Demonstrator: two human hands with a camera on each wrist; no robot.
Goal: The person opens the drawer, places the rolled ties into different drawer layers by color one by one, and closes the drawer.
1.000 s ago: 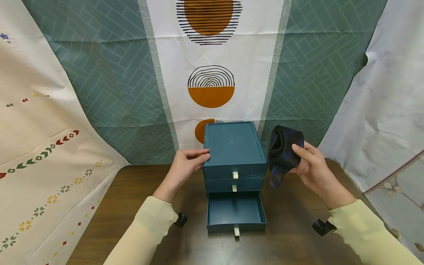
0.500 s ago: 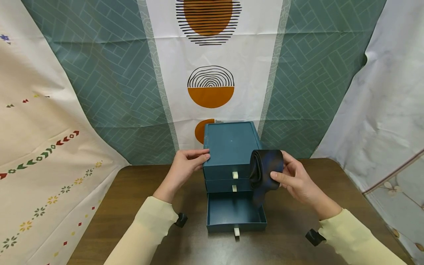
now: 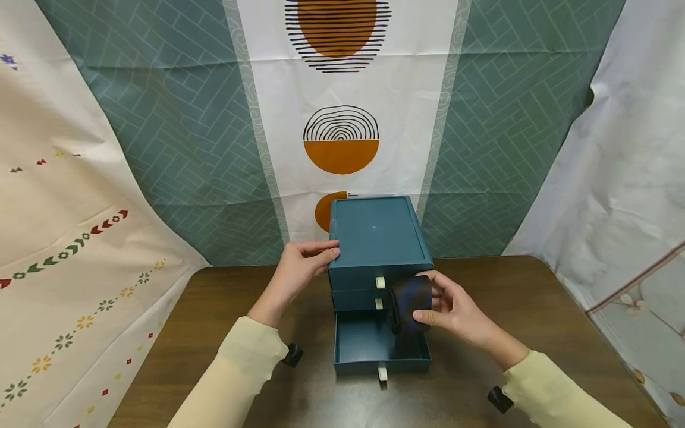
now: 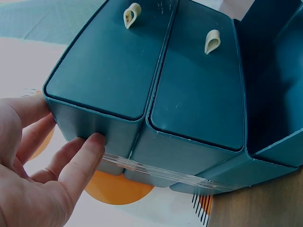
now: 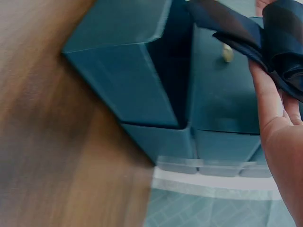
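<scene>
A dark navy and black necktie, loosely rolled with a tail hanging down, is in my right hand, pinched between thumb and fingers. It hovers over the right part of the pulled-out bottom drawer, partly covering it in the head view. The right wrist view shows the roll on my fingers, with its tail stretching toward the drawer. My left hand touches the upper left side of the teal drawer cabinet. In the left wrist view its fingers lie fairly straight against the side wall.
The two upper drawers are closed, each with a pale loop pull. A brown wooden table carries the cabinet. Behind it hangs a green and white patterned cloth. Clear tape runs along the cabinet's side.
My right hand has carried the necktie left and down, from beside the cabinet to over the bottom drawer. The left hand and the cabinet have stayed where they were.
</scene>
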